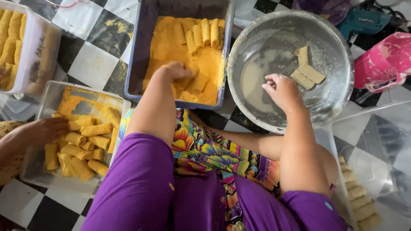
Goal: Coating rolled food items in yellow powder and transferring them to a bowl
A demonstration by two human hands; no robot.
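My left hand [174, 70] reaches into the blue tray [136, 51] of orange breadcrumbs and presses on pale rolls [193, 82] lying in the crumbs; whether it grips one I cannot tell. Coated rolls [204, 33] line the tray's far side. My right hand [280, 89], smeared with white batter, hovers with loosely curled fingers over the metal bowl [334, 92]. Three uncoated rolls [306, 70] lie in the bowl's thin batter, just right of that hand.
Another person's hand [43, 130] reaches into a clear container [45, 96] of crumbed rolls at the left. A second clear box [40, 49] of rolls stands far left. Plain rolls [358, 199] sit in a clear tub at the right. Pink bag [383, 60] beyond the bowl.
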